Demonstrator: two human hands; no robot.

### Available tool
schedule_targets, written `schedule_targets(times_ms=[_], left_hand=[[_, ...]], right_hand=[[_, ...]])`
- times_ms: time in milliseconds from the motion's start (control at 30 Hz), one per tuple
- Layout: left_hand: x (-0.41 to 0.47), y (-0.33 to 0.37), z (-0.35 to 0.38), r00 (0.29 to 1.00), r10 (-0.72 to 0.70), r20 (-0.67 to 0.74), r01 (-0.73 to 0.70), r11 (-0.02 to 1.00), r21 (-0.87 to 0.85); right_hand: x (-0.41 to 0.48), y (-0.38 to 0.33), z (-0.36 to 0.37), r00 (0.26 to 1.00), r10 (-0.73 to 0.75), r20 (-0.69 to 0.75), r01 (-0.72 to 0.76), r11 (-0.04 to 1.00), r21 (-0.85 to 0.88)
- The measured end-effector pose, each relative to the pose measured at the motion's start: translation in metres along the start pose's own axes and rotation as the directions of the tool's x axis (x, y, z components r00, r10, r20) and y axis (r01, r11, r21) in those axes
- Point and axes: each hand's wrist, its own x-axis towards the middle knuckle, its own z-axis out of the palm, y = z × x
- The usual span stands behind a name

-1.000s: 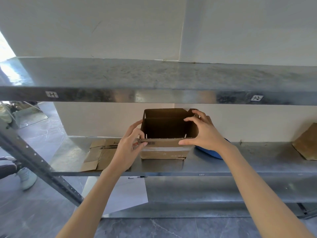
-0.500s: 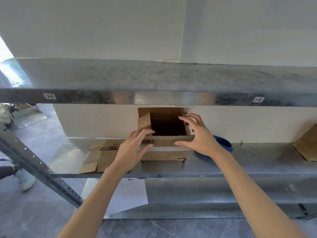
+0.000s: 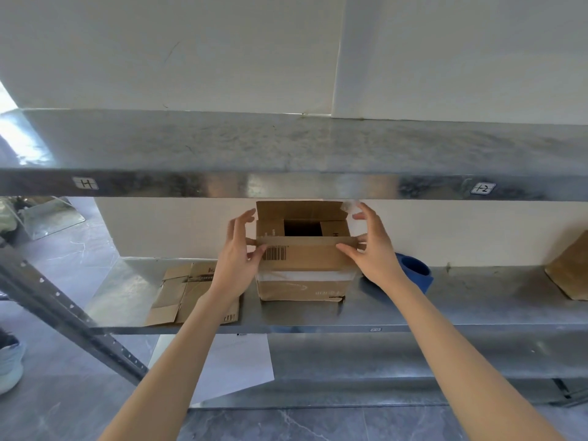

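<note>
A brown cardboard box (image 3: 302, 275) with a barcode on its front flap stands on the middle metal shelf (image 3: 445, 310). Its top flaps are folded partly inward, leaving a dark square gap in the middle. My left hand (image 3: 235, 259) is at the box's left side, thumb pressing the front flap near the barcode, fingers straight and raised beside the left flap. My right hand (image 3: 375, 256) mirrors it on the right side, thumb on the front flap, fingers spread upward by the right flap's corner.
A flattened cardboard piece (image 3: 181, 291) lies left of the box and a blue object (image 3: 413, 272) right behind my right hand. Another brown cardboard piece (image 3: 569, 268) leans at far right. The upper shelf (image 3: 286, 186) hangs just above the box. A white sheet (image 3: 235, 361) lies below.
The side flaps have been folded inward and the front flap pushed down over them, narrowing the opening. Both hands moved from the box's rim to its outer sides.
</note>
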Motion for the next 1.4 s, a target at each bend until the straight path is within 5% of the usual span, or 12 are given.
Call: schedule_targets(times_ms=[367,567,733,900,1067,1400], left_hand=[[0.035,-0.011,-0.002,0.962,-0.161,0.220,0.166,0.986,-0.008],[0.056,-0.011,-0.008,0.925,-0.155,0.346,0.150,0.988,0.042],[0.054,-0.016,-0.009,0.905,-0.161,0.395,0.174,0.985,0.002],[0.037,-0.022,-0.002,0.916,-0.157,0.369,0.188,0.981,-0.050],[0.017,-0.014,0.006,0.901,-0.215,0.376,0.354,0.867,-0.352],[0.013,-0.016,-0.016,0.910,-0.288,0.300,0.374,0.881,-0.291]], right_hand=[[0.021,0.012,0.003,0.976,0.142,0.163,-0.119,0.982,-0.147],[0.035,0.013,-0.003,0.918,0.209,0.338,-0.181,0.977,-0.112],[0.035,0.009,-0.002,0.922,0.172,0.347,-0.170,0.985,-0.035],[0.022,0.014,0.005,0.917,0.137,0.374,-0.151,0.988,0.009],[-0.001,0.023,0.014,0.915,0.183,0.359,-0.248,0.958,0.144],[-0.020,0.014,0.034,0.940,0.159,0.302,-0.238,0.940,0.245]])
